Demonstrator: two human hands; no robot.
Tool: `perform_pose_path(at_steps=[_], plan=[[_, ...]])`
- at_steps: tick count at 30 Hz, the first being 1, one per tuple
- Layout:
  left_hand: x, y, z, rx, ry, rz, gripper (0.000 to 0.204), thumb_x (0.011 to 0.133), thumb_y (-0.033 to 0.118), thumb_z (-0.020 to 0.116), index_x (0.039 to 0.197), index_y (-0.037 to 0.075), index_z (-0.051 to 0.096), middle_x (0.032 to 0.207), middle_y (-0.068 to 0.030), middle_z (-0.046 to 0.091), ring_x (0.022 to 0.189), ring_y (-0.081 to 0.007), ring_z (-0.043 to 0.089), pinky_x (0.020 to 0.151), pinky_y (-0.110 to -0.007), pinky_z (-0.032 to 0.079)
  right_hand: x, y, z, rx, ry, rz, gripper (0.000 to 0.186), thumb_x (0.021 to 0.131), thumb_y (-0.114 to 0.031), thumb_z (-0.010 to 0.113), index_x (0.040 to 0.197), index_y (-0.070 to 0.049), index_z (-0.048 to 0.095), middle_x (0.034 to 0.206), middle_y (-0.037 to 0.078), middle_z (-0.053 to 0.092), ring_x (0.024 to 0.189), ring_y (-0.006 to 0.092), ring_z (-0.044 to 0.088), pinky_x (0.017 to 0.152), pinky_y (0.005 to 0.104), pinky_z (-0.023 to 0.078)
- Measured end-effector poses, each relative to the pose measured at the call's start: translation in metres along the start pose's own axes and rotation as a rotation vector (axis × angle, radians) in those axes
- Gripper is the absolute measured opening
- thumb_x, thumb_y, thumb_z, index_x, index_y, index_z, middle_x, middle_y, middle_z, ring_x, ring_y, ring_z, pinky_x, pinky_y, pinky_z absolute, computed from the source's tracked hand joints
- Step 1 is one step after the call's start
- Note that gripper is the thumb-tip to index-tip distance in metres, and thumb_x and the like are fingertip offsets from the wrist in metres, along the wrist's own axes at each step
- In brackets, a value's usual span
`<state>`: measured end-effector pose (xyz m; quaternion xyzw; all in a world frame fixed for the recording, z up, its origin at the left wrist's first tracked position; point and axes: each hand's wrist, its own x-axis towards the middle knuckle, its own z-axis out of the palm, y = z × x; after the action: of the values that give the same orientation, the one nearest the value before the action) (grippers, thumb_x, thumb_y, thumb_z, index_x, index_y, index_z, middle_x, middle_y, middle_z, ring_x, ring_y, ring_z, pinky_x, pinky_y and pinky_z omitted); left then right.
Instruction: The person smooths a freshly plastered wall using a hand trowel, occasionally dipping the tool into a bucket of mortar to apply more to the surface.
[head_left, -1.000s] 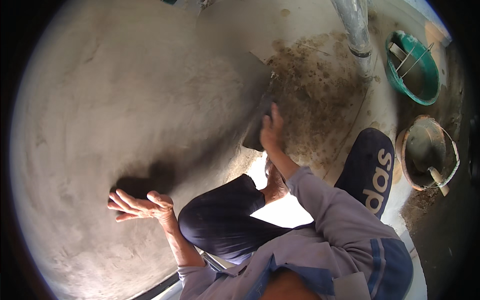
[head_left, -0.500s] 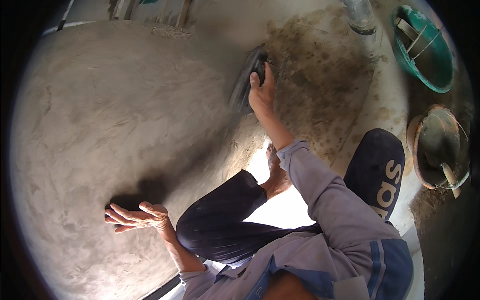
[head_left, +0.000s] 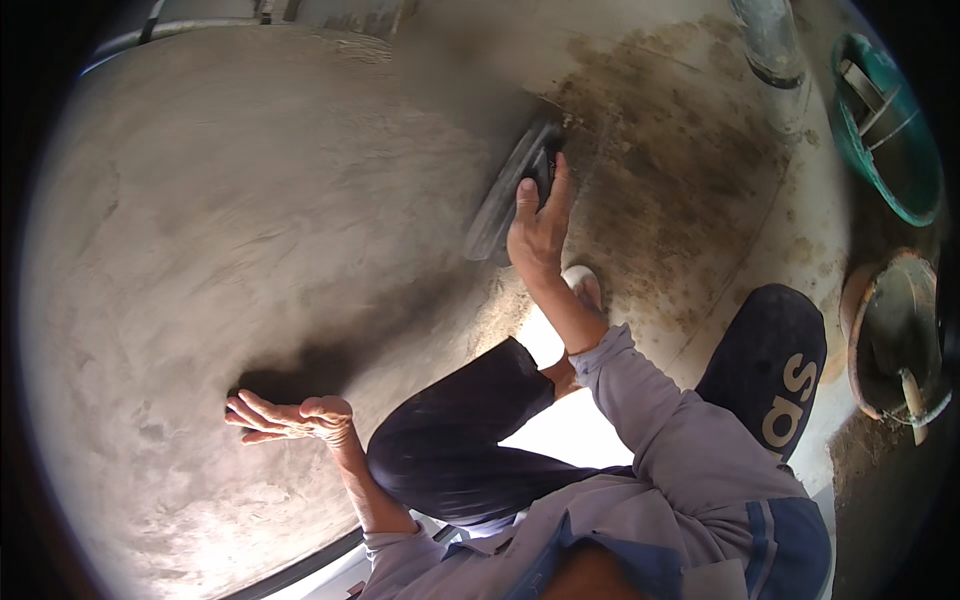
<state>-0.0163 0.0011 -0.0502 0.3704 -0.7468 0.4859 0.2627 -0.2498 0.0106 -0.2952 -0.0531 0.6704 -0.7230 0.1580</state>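
My right hand (head_left: 538, 235) grips the handle of a dark plastering trowel (head_left: 497, 213), whose long flat blade lies along the right edge of the smooth grey plastered wall (head_left: 250, 190). Its fingers are closed round the handle, and the blade stands tilted, top end leaning right. Lower on the left, my left hand (head_left: 295, 417) is open, its fingers stretched toward the plaster, with a dark shadow beside them. Nothing is in it. Whether the fingertips press on the surface cannot be told.
Brown, blotchy stains cover the floor (head_left: 680, 170) right of the trowel. A green tub (head_left: 880, 180) with pieces laid across it stands at the far right. Nearer is a mortar-crusted bucket (head_left: 862, 370) with a wooden-handled tool (head_left: 912, 400). A clear cylindrical container (head_left: 770, 45) stands at the back.
The whole view has shifted, so most things appear lower and further right. The trowel, still in my right hand, sits slightly lower along the wall's edge. My left hand stays open.
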Motion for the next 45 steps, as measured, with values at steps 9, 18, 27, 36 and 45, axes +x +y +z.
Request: perform_pose_path(at_steps=[9,18,27,36,45], plan=[[-0.016,-0.014,0.010,-0.145,0.048,-0.037,0.099,0.097,0.071,-0.005,0.158,-0.001,0.023,0.166,-0.0201,0.022,0.156,-0.0355,0.009,0.121,-0.060,-0.010,-0.048,-0.202,0.025,0.337,-0.440,-0.762,0.074,0.080,-0.004,0.070,0.148,0.004,0.043,0.087,0.012,0.058,0.074,0.0273,0.054,0.065,0.0407,0.047],[-0.009,-0.005,0.015,-0.001,0.102,-0.125,0.096,0.099,0.069,-0.002,0.155,-0.001,0.031,0.163,-0.0199,0.029,0.155,-0.0401,0.015,0.120,-0.063,0.000,0.044,-0.143,-0.107,0.283,-0.449,-0.342,0.060,0.102,-0.025,0.057,0.147,0.008,0.037,0.135,0.031,0.054,0.122,0.0432,0.058,0.101,0.0438,0.047],[-0.005,0.026,-0.035,-0.309,0.183,-0.079,0.070,0.107,0.053,0.025,0.145,-0.002,0.049,0.151,-0.0213,0.047,0.144,-0.0410,0.038,0.119,-0.055,0.023,0.121,-0.224,-0.418,-0.055,-0.206,0.057,0.053,0.099,-0.024,0.063,0.148,-0.010,0.047,0.129,0.014,0.059,0.114,0.0174,0.059,0.099,0.0309,0.048],[-0.020,0.043,-0.112,-0.793,-0.779,0.085,0.057,0.107,0.043,0.042,0.141,-0.002,0.053,0.149,-0.0202,0.050,0.138,-0.0388,0.046,0.116,-0.050,0.032,0.132,-0.108,-0.608,-0.545,-0.088,0.531,0.040,0.100,-0.027,0.060,0.131,-0.001,0.063,0.121,0.011,0.068,0.105,0.0170,0.066,0.093,0.0314,0.053],[-0.038,0.052,-0.100,-0.983,-0.741,-0.136,0.043,0.106,0.031,0.054,0.132,-0.003,0.061,0.133,-0.0187,0.063,0.123,-0.0316,0.060,0.107,-0.042,0.044,0.151,0.039,-0.646,-0.005,0.000,0.711,0.026,0.096,-0.023,0.062,0.112,-0.004,0.069,0.099,0.003,0.073,0.082,0.0140,0.072,0.073,0.0352,0.060]])
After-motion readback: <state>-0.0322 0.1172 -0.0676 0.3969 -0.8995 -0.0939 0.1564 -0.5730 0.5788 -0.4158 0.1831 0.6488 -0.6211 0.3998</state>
